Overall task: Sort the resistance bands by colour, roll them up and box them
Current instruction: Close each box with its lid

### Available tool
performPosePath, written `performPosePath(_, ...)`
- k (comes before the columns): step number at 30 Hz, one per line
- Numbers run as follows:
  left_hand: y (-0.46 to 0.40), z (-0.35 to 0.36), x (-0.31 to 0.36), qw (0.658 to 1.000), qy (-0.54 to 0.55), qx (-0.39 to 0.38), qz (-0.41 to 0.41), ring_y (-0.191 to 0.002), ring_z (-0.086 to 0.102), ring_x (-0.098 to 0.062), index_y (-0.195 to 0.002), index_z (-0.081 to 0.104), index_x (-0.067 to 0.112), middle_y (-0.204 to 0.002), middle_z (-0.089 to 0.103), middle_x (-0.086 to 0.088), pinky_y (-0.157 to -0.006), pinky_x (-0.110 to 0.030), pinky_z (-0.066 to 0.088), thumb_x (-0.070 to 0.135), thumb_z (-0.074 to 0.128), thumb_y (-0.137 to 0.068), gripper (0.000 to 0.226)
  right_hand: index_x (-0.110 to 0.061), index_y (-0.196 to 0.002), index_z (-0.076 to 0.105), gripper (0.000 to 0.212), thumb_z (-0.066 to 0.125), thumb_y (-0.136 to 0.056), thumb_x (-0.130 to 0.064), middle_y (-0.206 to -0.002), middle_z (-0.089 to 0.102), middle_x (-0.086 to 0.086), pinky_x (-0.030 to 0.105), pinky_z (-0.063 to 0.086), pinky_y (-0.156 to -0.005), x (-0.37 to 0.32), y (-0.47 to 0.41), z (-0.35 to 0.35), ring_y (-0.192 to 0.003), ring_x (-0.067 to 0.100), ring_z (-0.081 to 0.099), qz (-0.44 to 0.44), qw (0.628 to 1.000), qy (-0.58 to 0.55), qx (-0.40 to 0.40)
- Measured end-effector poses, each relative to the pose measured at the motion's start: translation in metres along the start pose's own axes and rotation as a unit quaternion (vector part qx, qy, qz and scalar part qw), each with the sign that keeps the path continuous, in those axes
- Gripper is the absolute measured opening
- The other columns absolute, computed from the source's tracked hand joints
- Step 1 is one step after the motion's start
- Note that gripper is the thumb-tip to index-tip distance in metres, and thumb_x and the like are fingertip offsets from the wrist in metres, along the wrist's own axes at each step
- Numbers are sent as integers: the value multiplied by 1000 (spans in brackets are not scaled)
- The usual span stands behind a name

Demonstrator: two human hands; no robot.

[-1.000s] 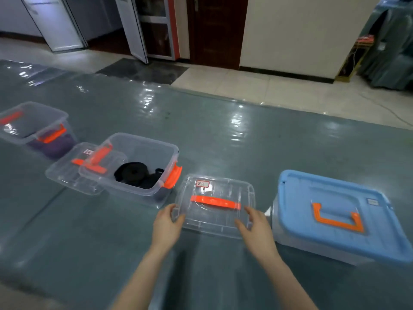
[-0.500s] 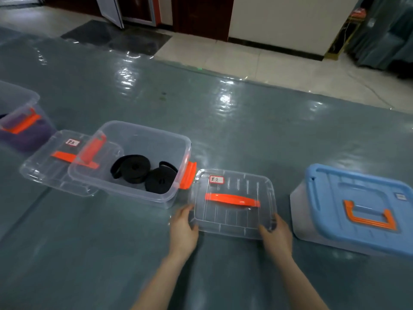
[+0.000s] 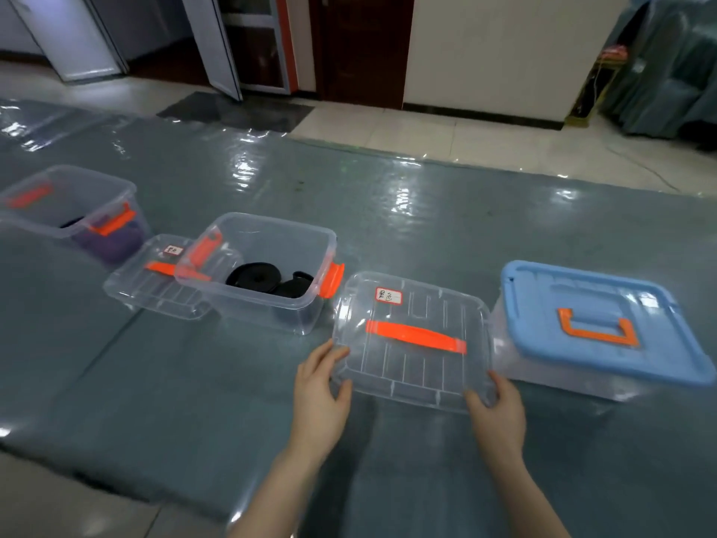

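Both hands grip a clear lid (image 3: 413, 343) by its near corners: the left hand (image 3: 320, 386) curls its fingers and thumb round the near-left corner, and the right hand (image 3: 494, 411) pinches the near-right corner, thumb on top. An orange handle (image 3: 415, 335) runs across the middle of the lid between the two grips, and a small white label (image 3: 389, 295) sits at its far-left part. Just right of the right hand stands a box with a blue lid (image 3: 597, 320), shut. Beyond and left of the left hand is an open clear box (image 3: 256, 271) holding rolled black bands (image 3: 267, 283). Further left a second clear lid (image 3: 159, 281) lies flat beside that box, partly behind it. Farthest left, another open box (image 3: 71, 209) holds purple bands (image 3: 114, 242). All rest on a glossy grey-green mat (image 3: 194, 382).
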State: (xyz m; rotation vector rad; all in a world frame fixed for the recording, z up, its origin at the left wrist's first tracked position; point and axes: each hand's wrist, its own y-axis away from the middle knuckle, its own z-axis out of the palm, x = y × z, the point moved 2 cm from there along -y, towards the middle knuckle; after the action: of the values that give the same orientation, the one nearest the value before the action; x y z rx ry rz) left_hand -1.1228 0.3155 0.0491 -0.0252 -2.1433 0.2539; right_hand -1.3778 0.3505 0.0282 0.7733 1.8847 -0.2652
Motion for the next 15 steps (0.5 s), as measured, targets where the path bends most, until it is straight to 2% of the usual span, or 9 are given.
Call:
performPosePath(3,7,-23,14,999,-3,33,22,-110,50,-18,-116,65,23,-135,51,10,-97,-40,47,-4,67,-75,50,-9,-134,54,52,68,-84,-4,-138,52,10,28,38,-94,-14,10,-2,-121,27,54,-31,999,-25,-7)
performPosePath(5,6,-40,19,999,-6,46,26,-110,50,-18,-117,64,25,-136,51,12,-98,-25,45,-4,67,-76,50,-11,-132,56,49,67,-85,-6,-136,53,7,29,38,-96,-27,14,2,-121,23,52,-53,998,-33,-15)
performPosePath(7,2,-59,21,998,-8,59,24,-110,50,-16,-117,64,25,-136,50,11,-91,-6,38,-5,67,-77,50,-10,-131,56,48,68,-84,-6,-135,54,8,31,37,-97,-41,17,11,-123,26,51,-74,997,-28,-24)
performPosePath(8,-2,-68,20,997,-6,68,23,-108,50,-15,-117,64,24,-136,51,11,-88,-2,36,-5,67,-77,50,-9,-131,56,48,68,-84,-6,-135,54,9,30,36,-96,-50,18,17,-123,27,51,-86,995,-29,-30)
performPosePath(10,-9,-87,15,996,3,83,16,-108,49,-12,-116,65,23,-136,51,11,-85,0,36,-5,66,-78,48,-9,-131,57,49,69,-84,-5,-134,54,9,29,36,-95,-68,21,31,-122,27,51,-107,993,-38,-35)
performPosePath(15,-40,-130,-12,995,16,101,0,-119,48,-8,-119,65,24,-136,52,12,-87,-7,40,-4,65,-78,49,-9,-129,58,47,70,-83,-6,-134,55,8,39,39,-104,-107,26,74,-122,28,51,-145,987,-42,-56)
